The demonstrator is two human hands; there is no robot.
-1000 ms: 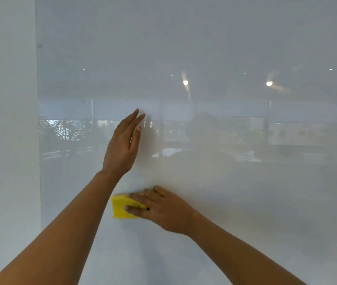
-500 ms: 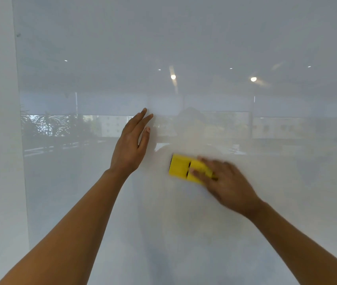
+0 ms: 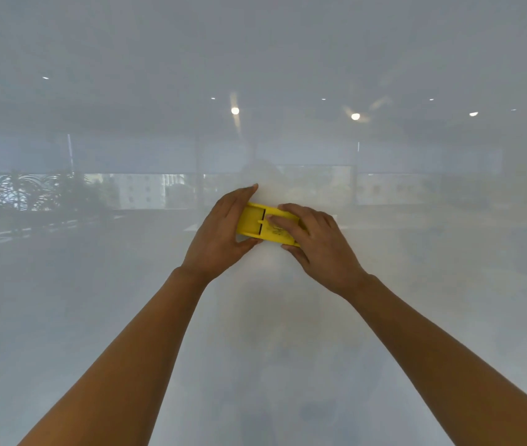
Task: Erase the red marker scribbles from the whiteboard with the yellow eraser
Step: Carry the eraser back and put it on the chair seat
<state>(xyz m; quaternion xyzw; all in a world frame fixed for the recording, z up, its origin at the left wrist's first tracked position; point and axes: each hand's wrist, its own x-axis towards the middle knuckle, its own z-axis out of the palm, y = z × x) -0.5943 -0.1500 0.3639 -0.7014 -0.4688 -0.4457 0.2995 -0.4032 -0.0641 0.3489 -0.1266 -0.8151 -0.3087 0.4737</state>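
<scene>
Head view: a glossy board [image 3: 127, 317] fills the whole frame, seen close and nearly straight on.
Eraser: the yellow eraser [image 3: 254, 222] lies flat against the board just above the frame's centre, its long side roughly level and dipping slightly to the right. A dark slot crosses its back near the left end.
Left hand: the left hand [image 3: 220, 233] cups the eraser's left end, with the fingers reaching over the top edge and the thumb hooked under the bottom edge.
Right hand: the right hand [image 3: 317, 243] grips the eraser's right half. Its fingers are laid across the back and its thumb is tucked beneath the lower edge.
Hands together: they hold the eraser from opposite ends, the thumb tips near each other below it.
Forearms: both are bare, rise from the lower corners and converge at the eraser.
Reflections: round ceiling lights [image 3: 235, 110] show in the upper half and plants [image 3: 30, 191] at mid left. A pale building shows in a window band, and a dim figure behind the hands.
Left edge: a narrow paler strip runs down the border; I cannot tell whether it is wall or frame.
</scene>
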